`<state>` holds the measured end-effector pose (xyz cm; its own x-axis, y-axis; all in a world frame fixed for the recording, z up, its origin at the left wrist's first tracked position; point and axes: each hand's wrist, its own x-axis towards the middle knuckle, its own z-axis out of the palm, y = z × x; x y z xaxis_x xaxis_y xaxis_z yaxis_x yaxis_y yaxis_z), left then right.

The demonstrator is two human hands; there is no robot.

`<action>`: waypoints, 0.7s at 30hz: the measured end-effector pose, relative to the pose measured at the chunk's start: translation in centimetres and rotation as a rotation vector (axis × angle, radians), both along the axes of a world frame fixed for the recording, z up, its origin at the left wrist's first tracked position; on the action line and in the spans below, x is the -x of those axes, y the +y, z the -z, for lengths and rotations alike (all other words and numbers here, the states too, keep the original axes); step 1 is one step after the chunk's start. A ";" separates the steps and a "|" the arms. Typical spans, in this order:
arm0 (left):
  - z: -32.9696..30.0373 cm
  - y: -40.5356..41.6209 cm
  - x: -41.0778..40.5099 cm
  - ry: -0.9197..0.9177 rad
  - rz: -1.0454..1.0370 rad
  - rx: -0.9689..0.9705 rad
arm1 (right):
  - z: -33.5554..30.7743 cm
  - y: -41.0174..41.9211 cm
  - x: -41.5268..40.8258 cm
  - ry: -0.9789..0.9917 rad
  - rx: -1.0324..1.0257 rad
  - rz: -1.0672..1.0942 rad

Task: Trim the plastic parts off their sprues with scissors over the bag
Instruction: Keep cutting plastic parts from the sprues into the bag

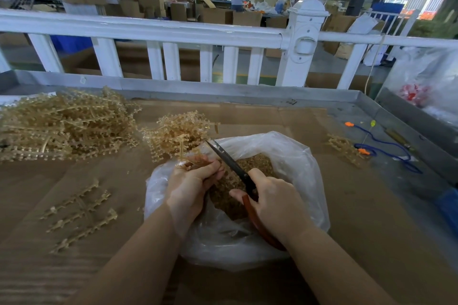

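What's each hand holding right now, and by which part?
The right hand grips the scissors by their red-brown handles. The left hand pinches a tan sprue by its lower end, over the bag.

My scissors (231, 165) have dark blades and reddish-brown handles. The sprues (62, 126) and the cut parts (247, 171) are translucent amber-tan. The bag (292, 156) is clear, cloudy white, the cardboard (272, 119) plain brown, the cord (386, 147) blue with orange ends.

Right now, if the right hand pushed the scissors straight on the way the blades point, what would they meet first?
Probably the sprue held in the left hand, then the small sprue pile behind; depth is unclear. The right hand grips the scissors.
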<state>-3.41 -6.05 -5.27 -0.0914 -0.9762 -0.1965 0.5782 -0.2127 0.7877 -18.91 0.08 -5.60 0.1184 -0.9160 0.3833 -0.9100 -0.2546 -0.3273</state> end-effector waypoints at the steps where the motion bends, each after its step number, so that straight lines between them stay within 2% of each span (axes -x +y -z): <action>1: 0.0 0.0 0.0 -0.004 0.003 0.004 | 0.0 0.0 0.0 -0.003 0.002 -0.001; 9: -0.3 0.4 0.0 -0.088 0.054 -0.009 | -0.1 -0.1 -0.4 -0.023 -0.005 0.012; 18: -0.5 0.6 0.1 -0.101 0.023 -0.026 | 0.0 -0.2 -0.2 -0.007 -0.016 0.011; 21: -0.6 0.7 0.1 -0.048 0.001 -0.059 | 0.0 -0.1 -0.2 -0.013 -0.025 0.006</action>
<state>-3.49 -5.34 -4.71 -0.0813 -0.9626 -0.2583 0.5400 -0.2603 0.8004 -18.74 -0.02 -5.61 0.1079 -0.9261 0.3615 -0.9070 -0.2405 -0.3456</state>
